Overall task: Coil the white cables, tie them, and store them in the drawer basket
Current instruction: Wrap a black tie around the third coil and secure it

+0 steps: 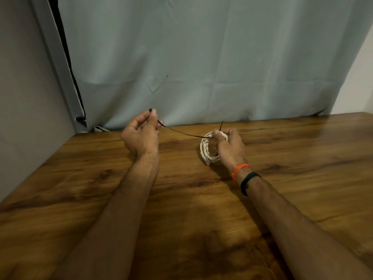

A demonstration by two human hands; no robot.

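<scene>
White coiled cable [206, 148] in right hand [229, 146], dark tie [182, 132] pinched

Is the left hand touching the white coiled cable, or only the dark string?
Apart. The head view shows the left hand pinching only the dark string, with bare wooden table between it and the white coiled cable.

Looks like a room in a home: wood-grain worktop [181, 199] pushed against a plain grey wall [24, 87] at 9 o'clock, pale blue-grey curtain [201, 67] hanging to the worktop's far edge at 12 o'clock.
</scene>
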